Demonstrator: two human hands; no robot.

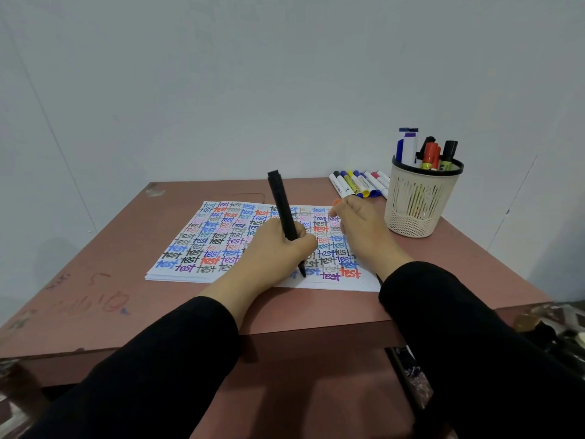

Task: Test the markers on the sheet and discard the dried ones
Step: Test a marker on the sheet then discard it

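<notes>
On the sheet (190, 251): "test", handwritten over and over in rows, in black, blue, red, purple and faint pink. On the table (110, 248), near left: faded scribbles, illegible. On the markers (357, 183), far right: label print too small to read.

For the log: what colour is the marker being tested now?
Black marker, gripped by the left hand; head view shows it.

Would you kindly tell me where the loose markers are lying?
In the head view the loose markers lie in a row on the table, far right, left of the mesh cup, beyond the right hand.
</notes>
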